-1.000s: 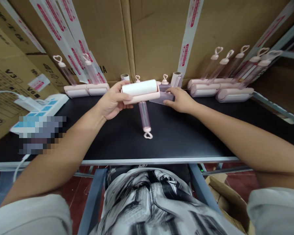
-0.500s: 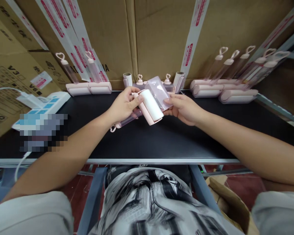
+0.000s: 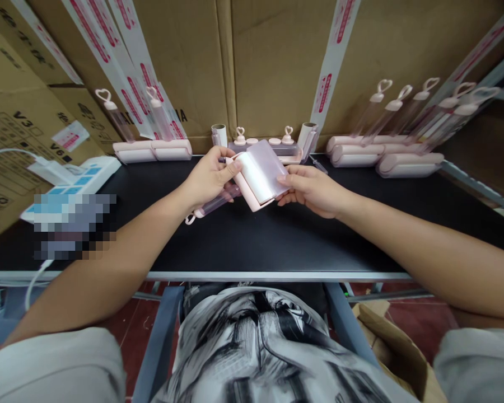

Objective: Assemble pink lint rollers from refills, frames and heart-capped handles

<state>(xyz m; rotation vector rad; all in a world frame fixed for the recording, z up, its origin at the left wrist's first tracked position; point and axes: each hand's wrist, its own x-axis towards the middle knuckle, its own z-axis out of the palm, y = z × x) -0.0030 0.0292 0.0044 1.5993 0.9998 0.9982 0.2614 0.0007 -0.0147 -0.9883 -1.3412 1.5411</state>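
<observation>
A pink lint roller with a white paper roll is in front of me, tilted over the black tabletop. My left hand is closed around its upper left end. Its clear purple handle, tipped with a heart-shaped loop, sticks out below that hand. My right hand pinches a translucent purple cover by its right edge. The cover lies against the roll's right side and partly overlaps it; whether it is attached I cannot tell.
Lint rollers stand upright at the back left and back right. Behind my hands are a loose paper roll and heart-topped parts. A white power strip sits at left. Cardboard boxes wall the back.
My right hand has brought the cover down and left onto the white roll, at a matching tilt. The roller has shifted slightly left in my left hand.
</observation>
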